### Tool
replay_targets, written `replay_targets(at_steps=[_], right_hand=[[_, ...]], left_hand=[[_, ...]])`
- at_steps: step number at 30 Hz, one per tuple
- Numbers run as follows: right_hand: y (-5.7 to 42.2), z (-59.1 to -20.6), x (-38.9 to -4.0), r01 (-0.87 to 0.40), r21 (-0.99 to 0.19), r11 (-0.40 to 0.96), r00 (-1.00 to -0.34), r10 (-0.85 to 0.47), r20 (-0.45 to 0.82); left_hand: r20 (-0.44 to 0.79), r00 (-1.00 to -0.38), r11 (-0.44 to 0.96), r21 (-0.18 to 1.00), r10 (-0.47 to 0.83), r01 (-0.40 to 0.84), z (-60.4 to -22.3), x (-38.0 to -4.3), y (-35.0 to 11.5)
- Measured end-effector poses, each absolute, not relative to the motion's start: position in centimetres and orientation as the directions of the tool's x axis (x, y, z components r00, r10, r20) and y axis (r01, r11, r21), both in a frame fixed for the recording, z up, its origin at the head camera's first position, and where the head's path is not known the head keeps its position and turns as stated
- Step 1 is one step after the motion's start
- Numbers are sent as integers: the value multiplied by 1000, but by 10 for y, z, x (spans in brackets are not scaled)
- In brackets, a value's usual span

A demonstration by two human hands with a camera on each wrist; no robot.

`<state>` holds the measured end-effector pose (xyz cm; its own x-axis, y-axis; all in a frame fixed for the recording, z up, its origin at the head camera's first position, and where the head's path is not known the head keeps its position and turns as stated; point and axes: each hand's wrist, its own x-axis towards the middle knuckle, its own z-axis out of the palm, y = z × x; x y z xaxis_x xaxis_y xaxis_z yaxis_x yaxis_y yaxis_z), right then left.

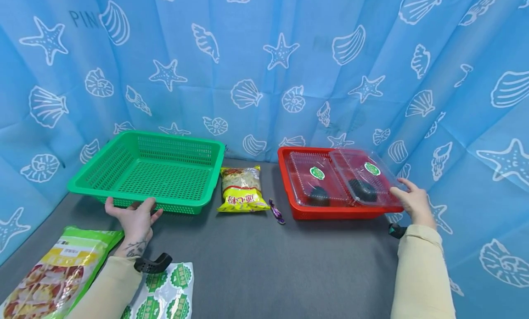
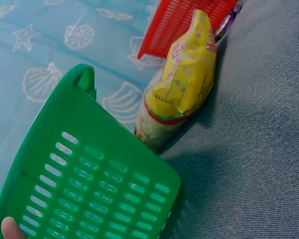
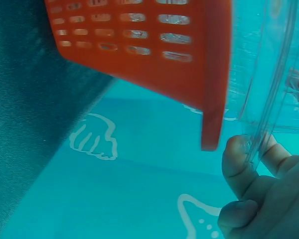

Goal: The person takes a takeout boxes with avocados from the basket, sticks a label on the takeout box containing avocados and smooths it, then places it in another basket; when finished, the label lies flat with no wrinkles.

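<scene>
At the left, my left hand (image 1: pixel 133 220) grips the front rim of an empty green plastic basket (image 1: pixel 165 202); in the left wrist view a fingertip (image 2: pixel 12 230) lies against that rim. My right hand (image 1: pixel 415 204) pinches the edge of a clear plastic box (image 1: pixel 384 183) with a green round sticker, at the right end of a red basket (image 1: pixel 330 213). The pinched edge shows between thumb and finger in the right wrist view. Beside it, another clear box (image 1: pixel 303 172) with a similar sticker lies in the red basket. Each box has a dark object inside, its kind unclear.
Between the baskets stand a yellow food packet (image 1: pixel 243 190) and a purple-wrapped candy (image 1: pixel 277 212). Front left lie a green-edged food bag (image 1: pixel 53 277) and a sheet of green round stickers (image 1: pixel 169 287). A blue shell-patterned curtain (image 1: pixel 264 80) encloses the grey table (image 1: pixel 289 268).
</scene>
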<state>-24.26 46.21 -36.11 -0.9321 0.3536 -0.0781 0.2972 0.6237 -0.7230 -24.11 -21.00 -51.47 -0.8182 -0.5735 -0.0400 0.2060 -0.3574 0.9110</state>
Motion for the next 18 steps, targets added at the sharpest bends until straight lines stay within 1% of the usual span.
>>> replay_targets(at_steps=[10, 13, 15, 17, 18], right_hand=[[460, -366, -243, 301, -719, 626, -929, 362, -74], [460, -365, -242, 328, -678, 657, -915, 399, -55], [460, -364, -241, 338, -679, 651, -886, 463, 3], [459, -362, -240, 327, -698, 637, -833, 544, 105], [457, -361, -240, 303, -723, 620, -797, 581, 165]], left_hand=[[-37, -813, -354, 911, -581, 211, -514, -240, -209], [-43, -809, -355, 911, -587, 209, -515, -240, -210], [-56, -803, -357, 913, -593, 200, -515, -241, -211], [-66, -790, -345, 920, -609, 189, -513, -241, -212], [-59, -778, -323, 927, -626, 189, -511, -239, -212]])
